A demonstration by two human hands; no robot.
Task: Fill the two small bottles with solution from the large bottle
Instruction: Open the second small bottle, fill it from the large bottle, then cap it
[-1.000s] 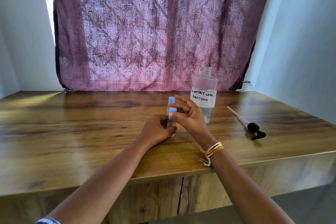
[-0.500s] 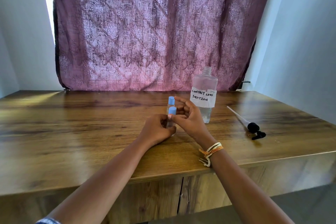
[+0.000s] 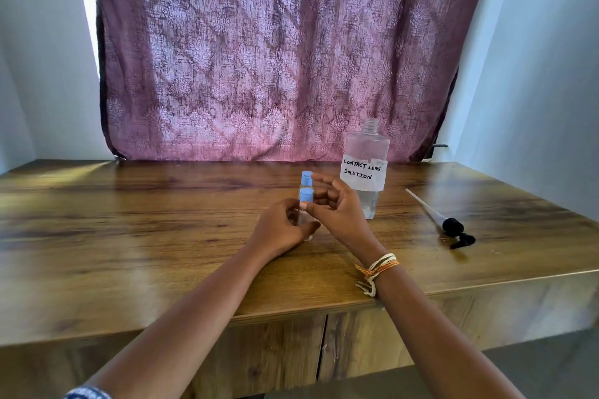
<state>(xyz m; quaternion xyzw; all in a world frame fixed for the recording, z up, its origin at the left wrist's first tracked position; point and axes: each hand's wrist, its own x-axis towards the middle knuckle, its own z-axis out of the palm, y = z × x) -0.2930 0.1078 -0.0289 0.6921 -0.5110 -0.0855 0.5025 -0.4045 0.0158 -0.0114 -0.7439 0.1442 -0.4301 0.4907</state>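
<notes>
Two small clear bottles with blue caps stand one behind the other at the table's middle. My left hand (image 3: 281, 227) wraps around the body of the near small bottle (image 3: 306, 196). My right hand (image 3: 337, 209) pinches that bottle's blue cap with thumb and fingertips. The far small bottle (image 3: 306, 179) stands just behind, only its cap and neck showing. The large clear bottle (image 3: 366, 168), labelled "contact lens solution", stands uncapped to the right of my right hand, with liquid low in it.
A black pump head with its long white tube (image 3: 444, 220) lies on the wooden table (image 3: 129, 236) to the right. A purple patterned curtain (image 3: 275, 58) hangs behind the table. The table's front edge runs under my forearms.
My right hand's fingers have closed from spread apart onto the near small bottle's cap. The left hand has stayed around the bottle.
</notes>
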